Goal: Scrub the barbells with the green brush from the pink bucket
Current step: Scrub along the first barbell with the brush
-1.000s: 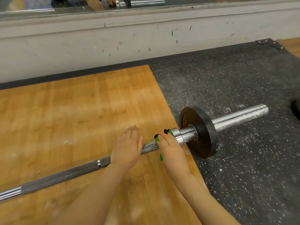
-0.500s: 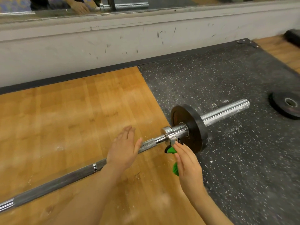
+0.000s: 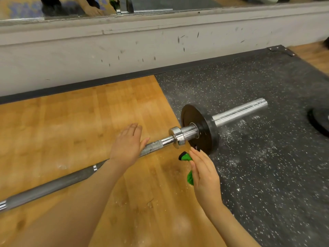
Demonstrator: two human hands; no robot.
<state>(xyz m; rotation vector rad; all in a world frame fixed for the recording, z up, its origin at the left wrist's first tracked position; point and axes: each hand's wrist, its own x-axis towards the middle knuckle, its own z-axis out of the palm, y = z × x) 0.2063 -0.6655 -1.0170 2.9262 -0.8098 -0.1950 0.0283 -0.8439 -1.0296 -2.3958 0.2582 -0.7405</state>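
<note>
Down on the floor, the barbell point(image 3: 53, 186) lies slantwise across the wooden platform point(image 3: 71, 125), its far end reaching onto the speckled black rubber mat point(image 3: 267, 166). The left hand point(image 3: 127, 147) rests flat on the knurled shaft, palm down, fingers straight and together, thumb spread along the bar; it presses rather than grips. Just beyond its fingertips, toward the plate, the shaft turns to smooth chrome and meets the collar point(image 3: 176, 137) of the sleeve. A black weight plate point(image 3: 204, 129) sits on the sleeve right after the collar, standing on its edge where platform and mat meet, and the bare chrome sleeve end point(image 3: 245, 111) sticks out past it.

The right hand point(image 3: 204, 173) is off the bar, nearer the camera than the collar and just below the plate's lower rim. It holds the green brush point(image 3: 186, 157) against its palm side, with the fingers nearly straight over it; the black-tipped green head peeks out beside the fingertips and a second bit of green shows lower along the hand's edge. The brush is close to the collar but apart from it. How firmly the thumb clamps it cannot be seen.

White dust flecks the mat beyond the right hand. Another black plate point(image 3: 320, 120) lies flat well off to that hand's right. Ahead of both hands runs a scuffed grey wall base point(image 3: 160, 47) under a mirror point(image 3: 178, 2).
</note>
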